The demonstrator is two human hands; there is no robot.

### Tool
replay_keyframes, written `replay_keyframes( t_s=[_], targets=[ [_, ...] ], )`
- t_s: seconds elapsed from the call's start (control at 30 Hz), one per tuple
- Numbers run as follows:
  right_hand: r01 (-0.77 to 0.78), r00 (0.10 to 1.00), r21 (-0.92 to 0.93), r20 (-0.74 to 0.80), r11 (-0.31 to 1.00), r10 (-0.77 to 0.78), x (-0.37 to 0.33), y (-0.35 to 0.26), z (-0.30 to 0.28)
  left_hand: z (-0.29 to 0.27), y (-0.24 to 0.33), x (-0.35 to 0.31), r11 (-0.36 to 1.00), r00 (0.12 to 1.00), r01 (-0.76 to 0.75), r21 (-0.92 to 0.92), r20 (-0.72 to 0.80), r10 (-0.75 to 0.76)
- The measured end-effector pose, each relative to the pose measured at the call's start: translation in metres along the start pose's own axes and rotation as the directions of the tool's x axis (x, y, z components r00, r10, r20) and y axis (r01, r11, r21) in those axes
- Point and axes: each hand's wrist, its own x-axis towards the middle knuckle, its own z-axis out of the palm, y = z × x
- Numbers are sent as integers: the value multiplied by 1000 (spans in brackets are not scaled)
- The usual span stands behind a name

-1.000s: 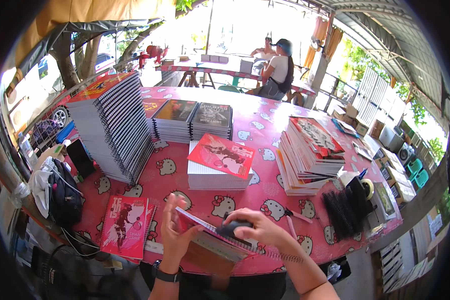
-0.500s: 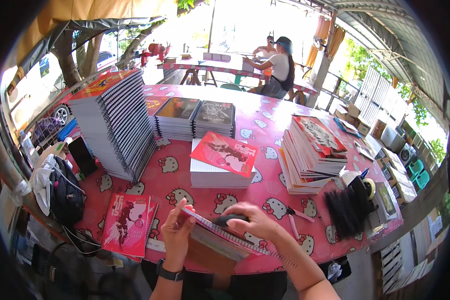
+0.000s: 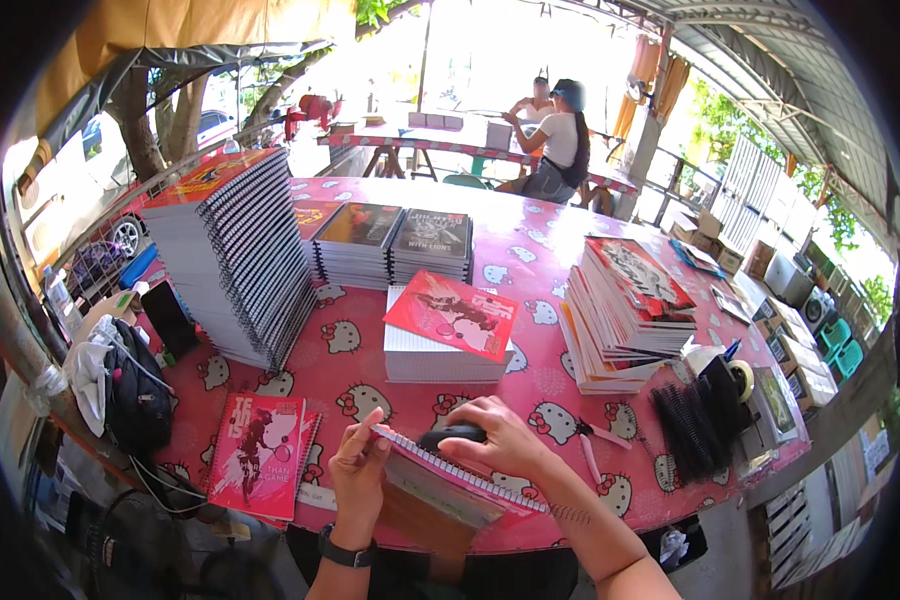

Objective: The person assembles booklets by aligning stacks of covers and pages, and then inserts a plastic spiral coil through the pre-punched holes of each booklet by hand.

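My left hand [image 3: 358,478], a dark watch on its wrist, pinches the upper left end of a notebook [image 3: 446,492] tilted over the table's near edge. A row of coil loops runs along the notebook's upward-facing edge. My right hand [image 3: 505,432] is curled over a black rounded tool [image 3: 452,435], which rests against that coiled edge. Past the edge's right end, a loose tail of black spiral coil [image 3: 572,515] passes by my right forearm. Pink-handled pliers [image 3: 592,452] lie right of my right hand, and red notebooks [image 3: 255,455] lie left of my left hand.
A tall stack of coil-bound notebooks [image 3: 235,260] stands at left. Ahead are a white paper stack [image 3: 445,362] under a red cover [image 3: 452,313], and unbound books [image 3: 625,325]. Black coils [image 3: 695,425] lie at right. Two people sit at a far table [image 3: 460,140].
My right hand and the black tool have slid slightly left along the coiled edge, toward my left hand. The view has shifted a little. The people at the far table have moved their arms.
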Motion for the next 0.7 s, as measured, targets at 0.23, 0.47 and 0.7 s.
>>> replay_keyframes(
  t_s=[0.23,0.47,0.7],
  targets=[
    [110,990,345,44,932,-133,5,2,-3,-1,1,1,995,999,-25,100,29,22],
    [-40,991,356,130,934,-7,16,-1,-2,-4,-5,3,999,998,-22,36,58,20],
    [109,986,441,64,891,-152,19,-2,8,-5,1,3,999,998,-9,42,60,7]
  ],
)
